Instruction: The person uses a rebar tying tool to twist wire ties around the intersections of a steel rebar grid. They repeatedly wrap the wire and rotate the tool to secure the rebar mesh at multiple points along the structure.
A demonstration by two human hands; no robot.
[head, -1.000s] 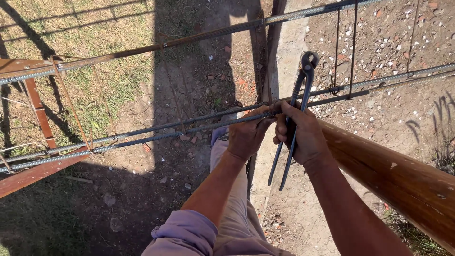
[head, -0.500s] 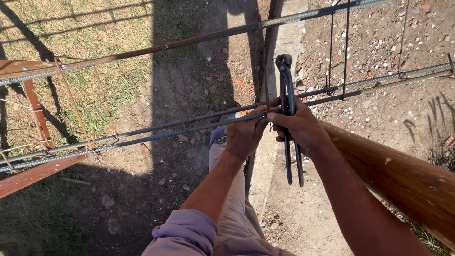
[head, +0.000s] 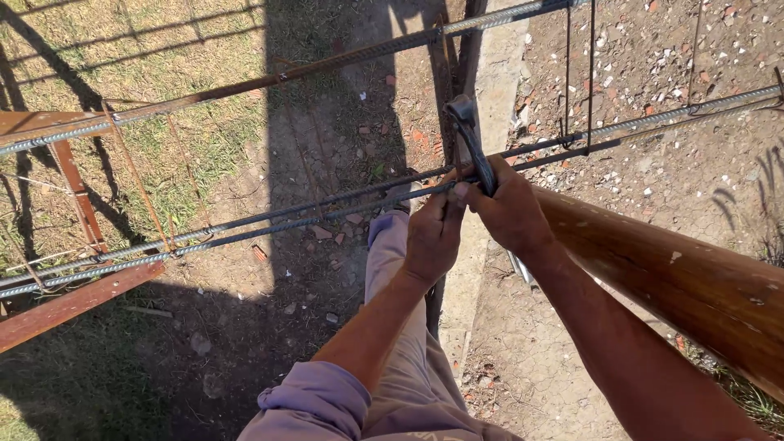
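The right hand (head: 508, 214) held shut pincers (head: 472, 139) at the bars (head: 269, 220). The left hand (head: 431, 237) gripped the bars beside them. It looked like tying; next, a firm twist.

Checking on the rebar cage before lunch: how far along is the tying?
Done: the stirrup to the left looks tied to the bars. In hand: the right hand works nippers at the rebar joint, where the left hand pinches. Left: this tie; the stirrups beyond, I cannot tell.
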